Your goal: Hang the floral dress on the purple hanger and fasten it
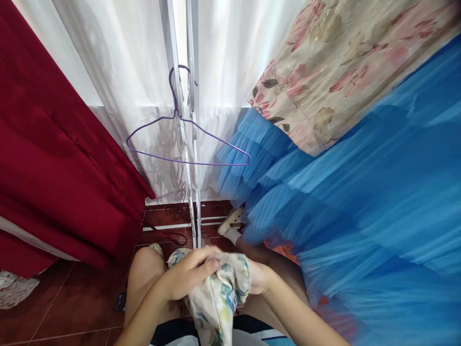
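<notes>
A cream garment with a blue and yellow floral print (212, 302) lies bunched over my lap, its kind not clear from the folds. My left hand (196, 271) is closed on its upper edge, thumb on top of the cloth. From the other side my right hand (258, 278) grips the same garment, its fingers largely covered by the fabric. Above and ahead of both hands, a purple wire hanger (187, 162) hangs bare from a white metal rack (194, 192).
Dark red cloth (72, 144) hangs at left, white curtains (118, 57) behind the rack. Blue tulle (360, 206) and a pink floral garment (324, 81) crowd the right side. Below are red floor tiles (68, 307), a cream clog (230, 221) and a small dark object (120, 302).
</notes>
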Available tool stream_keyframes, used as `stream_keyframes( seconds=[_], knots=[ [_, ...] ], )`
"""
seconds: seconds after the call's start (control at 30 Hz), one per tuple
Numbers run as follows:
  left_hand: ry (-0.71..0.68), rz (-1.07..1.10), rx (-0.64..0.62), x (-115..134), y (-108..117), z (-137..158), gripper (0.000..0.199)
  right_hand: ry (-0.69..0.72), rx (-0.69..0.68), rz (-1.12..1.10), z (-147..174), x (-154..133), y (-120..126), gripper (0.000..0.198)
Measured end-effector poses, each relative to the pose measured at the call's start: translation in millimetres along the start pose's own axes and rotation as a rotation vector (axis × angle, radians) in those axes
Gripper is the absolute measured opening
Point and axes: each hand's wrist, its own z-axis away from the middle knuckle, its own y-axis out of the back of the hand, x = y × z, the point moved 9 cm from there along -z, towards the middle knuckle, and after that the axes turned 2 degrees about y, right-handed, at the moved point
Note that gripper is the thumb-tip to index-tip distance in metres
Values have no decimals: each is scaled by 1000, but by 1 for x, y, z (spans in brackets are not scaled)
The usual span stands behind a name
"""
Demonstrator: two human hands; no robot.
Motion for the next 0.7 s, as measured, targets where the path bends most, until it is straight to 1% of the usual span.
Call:
stream_keyframes(
  seconds=[0.03,0.07,0.1,0.13,0.17,0.23,0.3,0.33,0.37,0.4,0.47,0.5,0.57,0.63,0.7],
  knots=[
    [89,64,-60,-23,-7,6,46,-34,-1,-22,5,-1,4,42],
    [162,128,-77,-43,-11,12,49,-71,19,-76,11,-2,12,35],
    [210,179,-98,-58,-15,18,52,-108,43,-142,17,-5,21,32],
    [231,205,-104,-67,-16,23,53,-138,54,-197,24,-10,29,32],
    [228,203,-99,-72,-16,26,53,-160,59,-247,31,-17,38,33],
    [190,132,-47,-69,-6,29,49,-155,15,-285,43,-40,52,35],
    [157,33,77,-60,16,30,42,-89,-73,-186,52,-70,63,43],
    [151,-8,144,-56,27,31,40,-52,-80,-100,55,-85,71,46],
    [149,-45,211,-52,39,33,38,-21,-52,-1,58,-98,83,45],
    [147,-81,277,-48,51,35,38,12,12,97,59,-112,98,39],
    [138,-134,389,-39,71,40,38,101,234,245,59,-140,136,23],
    [129,-142,422,-33,78,42,39,162,354,291,59,-155,155,20],
    [107,-119,455,-21,88,44,36,288,559,334,57,-184,189,23],
    [84,-51,485,-6,96,46,33,399,683,341,50,-210,214,21],
    [55,35,502,7,101,46,34,486,715,287,35,-230,229,16]
  ],
)
